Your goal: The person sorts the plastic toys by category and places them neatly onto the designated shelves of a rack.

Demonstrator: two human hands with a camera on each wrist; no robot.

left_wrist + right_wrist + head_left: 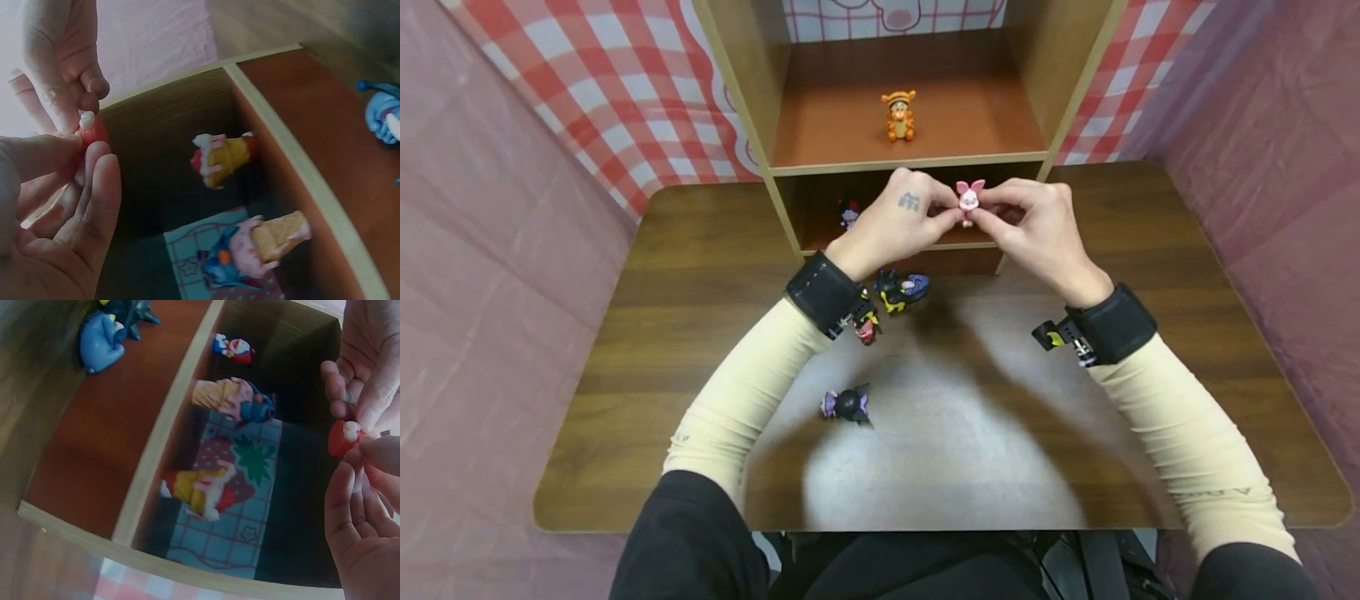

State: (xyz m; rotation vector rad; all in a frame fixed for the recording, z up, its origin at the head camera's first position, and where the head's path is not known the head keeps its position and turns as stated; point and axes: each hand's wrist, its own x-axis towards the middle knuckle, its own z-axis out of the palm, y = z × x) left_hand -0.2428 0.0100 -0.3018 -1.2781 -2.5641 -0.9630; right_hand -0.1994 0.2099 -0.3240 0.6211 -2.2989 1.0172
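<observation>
A small piglet figurine [969, 198] with pink ears and a white face is held up in front of the lower shelf compartment. My left hand [910, 212] pinches it from the left with thumb and fingers. From the other side my right hand [1037, 225] pinches it too, fingertips close to the left ones. Both wrist views show the figurine's red body [339, 439] between the fingertips, with much of it covered. Behind the hands, the lower compartment holds an ice-cream-cone figurine [231, 400] with a blue character and a yellow, red and white figurine [203, 490].
An orange tiger figurine [898, 117] sits on the upper shelf [835, 125]. In the lower compartment's left part stands a blue and red figurine [849, 214]. Below my left wrist, the table bears a black and blue figurine [901, 289], a red one [867, 332] and a black and purple one [850, 405].
</observation>
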